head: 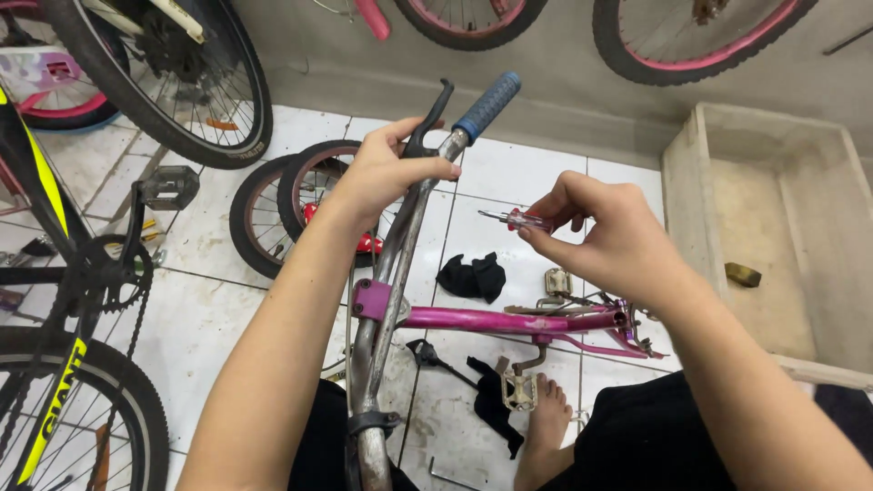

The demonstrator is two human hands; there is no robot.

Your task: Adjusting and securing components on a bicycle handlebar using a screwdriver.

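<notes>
Your left hand [386, 173] gripping handlebar [400, 245] by brake lever [427, 118], right hand [609, 241] pinching small screwdriver [509, 218], pink frame [509, 318] across your lap, black rag [471, 275] and small wheels [291, 195] on tiled floor [209, 300] beyond.

Bright, even overhead light, soft shadows, sharp focus, slight wide-angle bending at edges.

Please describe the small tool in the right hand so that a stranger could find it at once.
Start at the pink frame lying across the white tiled floor. Just above it, the right hand pinches a small screwdriver pointing left toward the handlebar. Its clear red handle and thin metal shaft set it apart from the blue grip and the black lever.
</notes>
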